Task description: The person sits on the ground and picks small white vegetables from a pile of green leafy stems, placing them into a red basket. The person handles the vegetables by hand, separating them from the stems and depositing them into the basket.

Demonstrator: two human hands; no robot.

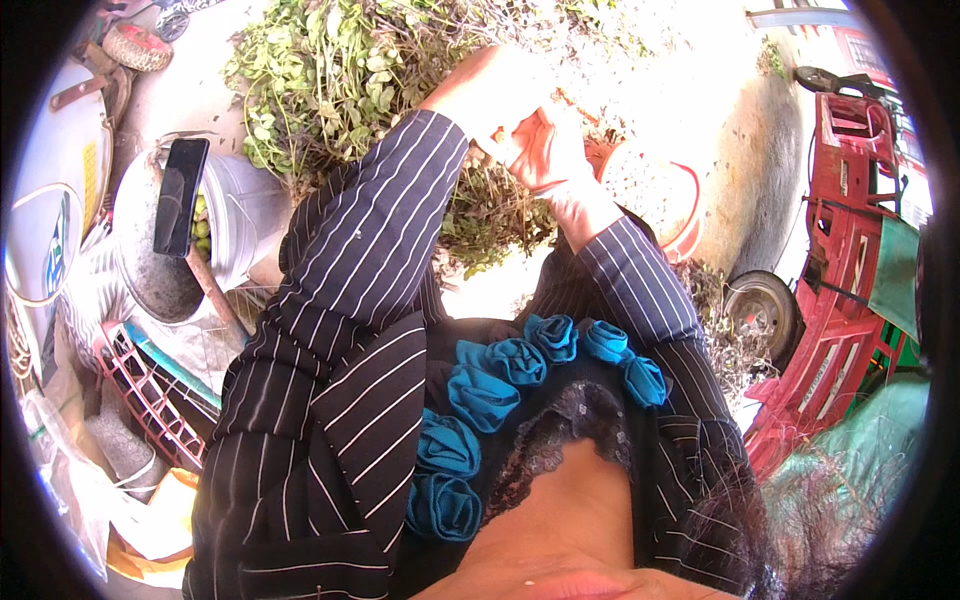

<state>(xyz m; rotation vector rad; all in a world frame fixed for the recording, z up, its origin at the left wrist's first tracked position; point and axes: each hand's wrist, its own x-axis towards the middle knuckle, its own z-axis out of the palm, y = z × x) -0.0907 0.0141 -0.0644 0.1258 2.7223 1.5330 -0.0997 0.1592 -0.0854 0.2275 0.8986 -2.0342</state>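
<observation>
My left hand (504, 86) and my right hand (551, 154) meet in front of me, above a heap of uprooted leafy plants (322, 90). Glare washes out most of the left hand, so its fingers are hard to make out. The right hand's fingers are curled and its palm partly shows; whether anything lies between the hands is unclear. Just right of the right hand stands a red-rimmed container (697, 202) with pale small contents, bleached by the sun. More stems and leaves (487, 214) lie below the hands, between my knees.
To the left are a pale bucket (251, 214) with green fruits (201, 225), a black phone (180, 199) before it, a wooden handle (217, 296) and a pink plastic lattice (150, 405). A red cargo vehicle (832, 315) with a wheel (761, 319) stands to the right.
</observation>
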